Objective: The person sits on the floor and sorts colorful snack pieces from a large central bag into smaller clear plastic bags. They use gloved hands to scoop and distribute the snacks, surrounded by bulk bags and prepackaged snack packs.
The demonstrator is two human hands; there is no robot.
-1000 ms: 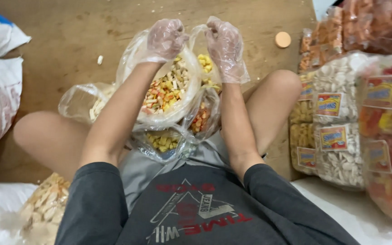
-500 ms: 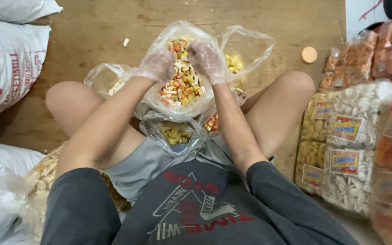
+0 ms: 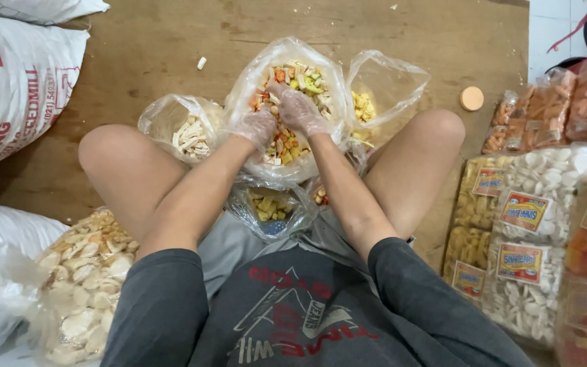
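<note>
I sit on a wooden floor (image 3: pixel 137 47) with a large clear plastic bag (image 3: pixel 253 75) of mixed orange, yellow, green and white crackers (image 3: pixel 300 75) between my knees. Both hands wear thin clear plastic gloves and reach into the bag's mouth. My left hand (image 3: pixel 257 126) is curled at the near side of the pile, its fingers buried. My right hand (image 3: pixel 298 109) lies on the crackers with fingers stretched toward the bag's far left. Smaller clear bags crowd round it: white sticks (image 3: pixel 188 134), yellow pieces (image 3: pixel 363 105), yellow cubes (image 3: pixel 270 206).
White printed sacks (image 3: pixel 15 81) lie at the left, and an open bag of pale crackers (image 3: pixel 86 272) sits by my left thigh. Sealed, labelled snack packs (image 3: pixel 531 224) are stacked at the right. An orange round lid (image 3: pixel 471 98) and a loose cracker piece (image 3: pixel 202 62) lie on the floor.
My hands let go of the big bag's raised rim, dropped and moved into the crackers. The bag's mouth now stands wide. The view shifted, showing more of the left side.
</note>
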